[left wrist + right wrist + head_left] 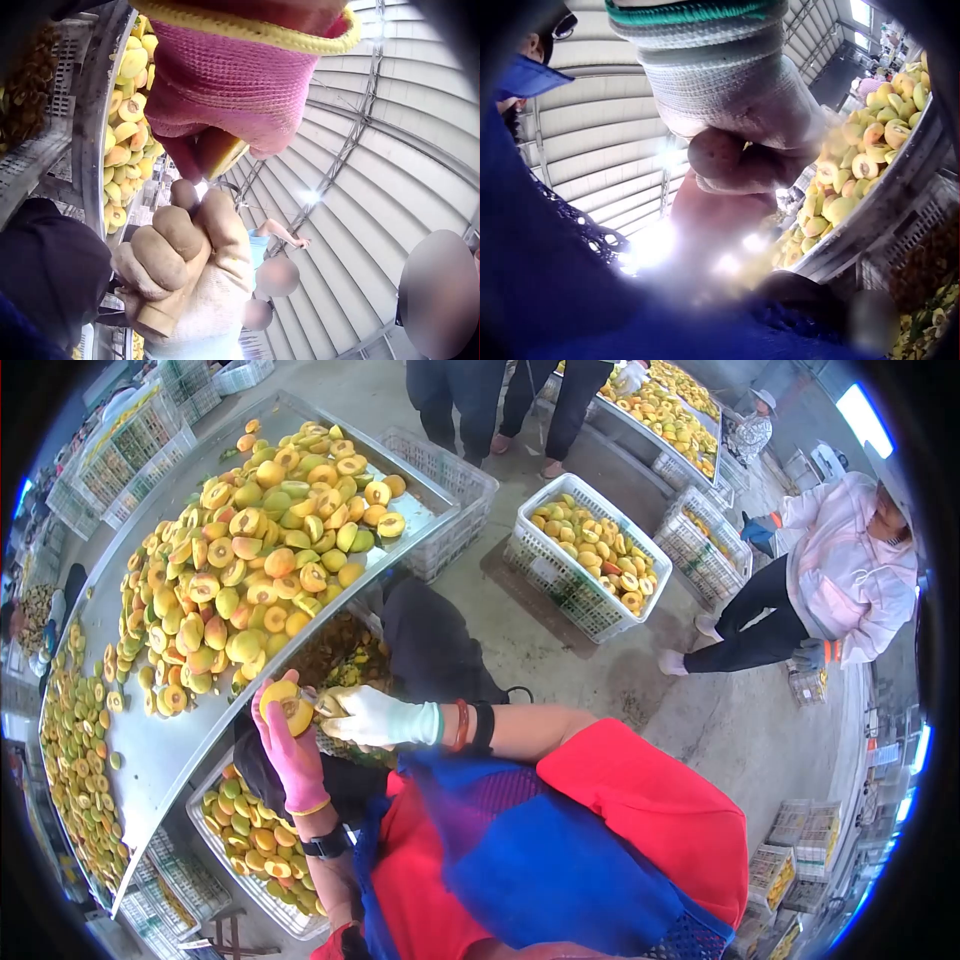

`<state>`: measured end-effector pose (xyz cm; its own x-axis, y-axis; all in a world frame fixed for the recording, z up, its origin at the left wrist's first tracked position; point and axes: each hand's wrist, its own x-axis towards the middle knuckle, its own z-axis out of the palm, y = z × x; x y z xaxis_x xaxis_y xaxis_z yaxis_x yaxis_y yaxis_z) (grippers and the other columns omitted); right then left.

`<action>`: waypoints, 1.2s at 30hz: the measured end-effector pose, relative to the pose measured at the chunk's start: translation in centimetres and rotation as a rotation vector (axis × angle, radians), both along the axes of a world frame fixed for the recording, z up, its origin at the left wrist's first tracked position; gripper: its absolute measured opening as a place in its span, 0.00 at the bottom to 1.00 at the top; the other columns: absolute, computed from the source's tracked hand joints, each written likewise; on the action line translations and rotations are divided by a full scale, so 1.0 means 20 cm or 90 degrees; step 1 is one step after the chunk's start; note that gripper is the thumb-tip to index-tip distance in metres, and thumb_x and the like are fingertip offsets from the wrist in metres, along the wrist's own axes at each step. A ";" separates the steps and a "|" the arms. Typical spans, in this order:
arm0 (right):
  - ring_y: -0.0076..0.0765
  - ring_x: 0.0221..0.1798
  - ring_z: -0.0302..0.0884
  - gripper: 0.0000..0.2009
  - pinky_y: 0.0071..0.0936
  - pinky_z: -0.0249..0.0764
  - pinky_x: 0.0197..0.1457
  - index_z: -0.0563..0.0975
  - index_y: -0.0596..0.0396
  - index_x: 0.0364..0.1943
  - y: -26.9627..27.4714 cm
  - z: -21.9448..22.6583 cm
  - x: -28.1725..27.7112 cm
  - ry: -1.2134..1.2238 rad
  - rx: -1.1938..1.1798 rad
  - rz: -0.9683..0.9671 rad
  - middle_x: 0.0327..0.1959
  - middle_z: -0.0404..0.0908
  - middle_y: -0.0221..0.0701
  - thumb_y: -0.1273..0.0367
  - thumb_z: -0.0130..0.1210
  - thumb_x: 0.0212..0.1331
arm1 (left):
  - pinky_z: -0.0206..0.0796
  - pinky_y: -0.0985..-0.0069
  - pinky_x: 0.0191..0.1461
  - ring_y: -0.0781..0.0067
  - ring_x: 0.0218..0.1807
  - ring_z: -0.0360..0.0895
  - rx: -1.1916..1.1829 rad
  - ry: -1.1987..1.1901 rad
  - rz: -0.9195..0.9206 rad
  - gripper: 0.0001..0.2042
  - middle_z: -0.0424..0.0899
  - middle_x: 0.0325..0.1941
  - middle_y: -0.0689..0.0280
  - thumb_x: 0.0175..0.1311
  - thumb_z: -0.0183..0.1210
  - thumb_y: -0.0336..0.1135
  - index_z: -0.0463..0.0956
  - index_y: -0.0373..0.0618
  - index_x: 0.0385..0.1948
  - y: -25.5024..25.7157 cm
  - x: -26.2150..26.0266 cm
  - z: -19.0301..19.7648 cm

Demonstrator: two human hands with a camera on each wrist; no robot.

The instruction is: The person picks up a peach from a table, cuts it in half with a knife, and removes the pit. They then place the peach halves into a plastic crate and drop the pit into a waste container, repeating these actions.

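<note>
My left hand (292, 755), in a pink knit glove with a yellow cuff, holds a halved peach (291, 712) with its cut face towards my right hand. My right hand (378, 718) wears a white glove and grips a tool by its round wooden handle (166, 313). The handle's blunt end (714, 152) pokes out of the fist in the right wrist view. Right beside the peach half is the fist, and the tool's working end is hidden there. Both hands are just off the rim of a metal table (330, 600) heaped with peach halves (245, 550).
A white crate of peach halves (262, 850) stands below my left forearm. Scraps (350, 650) lie under the table's edge. Another filled crate (585, 550) is on the floor ahead. To the right a person in a pale hoodie (840, 560) stands; more people stand at the back.
</note>
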<state>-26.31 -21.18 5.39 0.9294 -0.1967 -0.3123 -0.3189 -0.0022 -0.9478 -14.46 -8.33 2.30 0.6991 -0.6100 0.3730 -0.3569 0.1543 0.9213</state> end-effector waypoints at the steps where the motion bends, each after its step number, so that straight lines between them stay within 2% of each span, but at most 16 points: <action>1: 0.27 0.18 0.76 0.14 0.27 0.70 0.16 0.73 0.53 0.49 0.00 0.02 -0.01 -0.008 0.004 -0.007 0.24 0.78 0.30 0.60 0.54 0.65 | 0.67 0.62 0.65 0.56 0.61 0.73 -0.003 0.030 0.010 0.21 0.71 0.65 0.48 0.74 0.52 0.39 0.61 0.44 0.63 0.00 -0.01 0.01; 2: 0.27 0.17 0.75 0.14 0.27 0.70 0.16 0.73 0.52 0.49 0.00 0.02 -0.01 -0.013 -0.002 -0.006 0.23 0.77 0.30 0.61 0.54 0.65 | 0.68 0.62 0.65 0.55 0.61 0.73 -0.007 0.059 0.020 0.19 0.72 0.64 0.48 0.73 0.53 0.36 0.62 0.44 0.62 -0.01 -0.03 0.02; 3: 0.27 0.17 0.75 0.14 0.27 0.69 0.16 0.73 0.52 0.49 -0.01 0.02 -0.01 -0.018 -0.009 -0.005 0.22 0.77 0.30 0.61 0.54 0.65 | 0.68 0.61 0.65 0.54 0.61 0.73 -0.063 0.215 0.005 0.19 0.73 0.63 0.47 0.73 0.52 0.36 0.62 0.44 0.61 -0.01 -0.04 0.07; 6: 0.28 0.15 0.74 0.15 0.27 0.68 0.14 0.73 0.51 0.50 -0.01 0.02 -0.01 -0.023 -0.003 -0.013 0.18 0.75 0.30 0.60 0.53 0.64 | 0.67 0.60 0.66 0.54 0.60 0.74 -0.115 0.356 -0.020 0.17 0.75 0.61 0.47 0.73 0.52 0.35 0.62 0.44 0.60 -0.01 -0.04 0.06; 7: 0.28 0.15 0.73 0.15 0.27 0.68 0.14 0.73 0.51 0.50 0.00 -0.01 -0.01 -0.036 0.001 -0.018 0.18 0.75 0.30 0.60 0.53 0.64 | 0.66 0.60 0.66 0.55 0.60 0.74 -0.112 0.348 -0.023 0.18 0.75 0.61 0.46 0.73 0.53 0.35 0.62 0.44 0.60 -0.01 -0.03 0.05; 10: 0.28 0.14 0.73 0.14 0.28 0.67 0.12 0.72 0.52 0.48 -0.01 0.00 0.00 -0.012 0.009 -0.019 0.17 0.75 0.30 0.60 0.54 0.64 | 0.69 0.63 0.64 0.55 0.59 0.75 -0.032 0.169 -0.007 0.16 0.75 0.60 0.49 0.73 0.52 0.33 0.64 0.43 0.59 0.00 -0.02 0.04; 11: 0.28 0.14 0.73 0.14 0.28 0.67 0.12 0.72 0.53 0.48 -0.01 0.00 0.00 -0.008 0.015 -0.020 0.17 0.75 0.30 0.60 0.54 0.64 | 0.69 0.64 0.63 0.55 0.59 0.75 0.028 -0.010 0.011 0.16 0.75 0.60 0.50 0.74 0.51 0.33 0.65 0.42 0.59 0.01 0.00 0.01; 14: 0.29 0.14 0.72 0.13 0.29 0.66 0.12 0.72 0.54 0.45 -0.02 -0.01 -0.01 -0.020 0.025 -0.035 0.18 0.74 0.30 0.61 0.54 0.64 | 0.71 0.68 0.60 0.58 0.58 0.77 0.071 -0.116 0.033 0.16 0.75 0.59 0.53 0.75 0.49 0.34 0.65 0.39 0.60 0.00 0.00 0.03; 15: 0.30 0.15 0.72 0.12 0.30 0.65 0.13 0.72 0.54 0.43 -0.02 0.00 -0.01 -0.021 0.029 -0.040 0.19 0.74 0.31 0.62 0.54 0.64 | 0.71 0.68 0.60 0.59 0.57 0.77 0.028 0.058 0.027 0.17 0.75 0.59 0.53 0.75 0.49 0.34 0.65 0.39 0.61 -0.01 -0.03 0.08; 18: 0.30 0.14 0.72 0.11 0.30 0.64 0.12 0.71 0.54 0.41 -0.03 0.00 -0.02 -0.012 0.028 -0.041 0.19 0.74 0.31 0.63 0.55 0.63 | 0.70 0.67 0.60 0.59 0.59 0.76 -0.051 0.279 -0.005 0.19 0.74 0.61 0.54 0.73 0.51 0.34 0.64 0.40 0.62 0.00 -0.02 0.04; 21: 0.29 0.13 0.71 0.12 0.28 0.63 0.11 0.70 0.53 0.43 -0.04 -0.01 -0.02 -0.001 0.032 -0.031 0.18 0.73 0.30 0.62 0.54 0.64 | 0.71 0.66 0.60 0.59 0.60 0.75 -0.112 0.342 -0.035 0.20 0.74 0.63 0.55 0.69 0.56 0.32 0.65 0.43 0.62 -0.01 -0.01 0.03; 24: 0.29 0.13 0.71 0.11 0.28 0.63 0.11 0.70 0.53 0.43 -0.04 0.01 -0.02 0.006 0.022 -0.026 0.17 0.73 0.30 0.62 0.53 0.64 | 0.71 0.65 0.59 0.58 0.60 0.75 -0.190 0.437 -0.070 0.20 0.74 0.62 0.55 0.68 0.57 0.30 0.65 0.43 0.60 -0.02 -0.04 0.05; 28: 0.29 0.13 0.72 0.11 0.29 0.64 0.12 0.72 0.52 0.44 -0.04 0.06 -0.03 0.017 0.018 -0.015 0.17 0.73 0.29 0.62 0.53 0.64 | 0.76 0.70 0.48 0.58 0.52 0.79 -0.173 0.413 -0.036 0.20 0.78 0.57 0.54 0.66 0.58 0.32 0.66 0.43 0.59 -0.02 -0.04 0.04; 31: 0.29 0.14 0.72 0.11 0.29 0.66 0.14 0.72 0.53 0.45 -0.03 0.05 -0.03 -0.006 0.040 -0.030 0.18 0.73 0.29 0.63 0.54 0.64 | 0.76 0.74 0.40 0.60 0.45 0.81 -0.113 0.412 -0.006 0.21 0.79 0.54 0.55 0.67 0.58 0.36 0.65 0.42 0.59 0.00 -0.04 0.08; 36: 0.29 0.14 0.71 0.11 0.30 0.67 0.15 0.72 0.54 0.45 0.00 0.00 -0.01 -0.014 0.036 -0.031 0.20 0.74 0.30 0.63 0.54 0.65 | 0.73 0.78 0.38 0.63 0.41 0.82 -0.087 0.412 -0.004 0.21 0.79 0.52 0.56 0.69 0.57 0.40 0.67 0.40 0.59 0.01 -0.05 0.10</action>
<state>-26.52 -21.28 5.31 0.9256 -0.2249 -0.3044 -0.2971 0.0665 -0.9525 -15.43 -8.08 4.28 0.8047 -0.5919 -0.0464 0.2636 0.2861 0.9212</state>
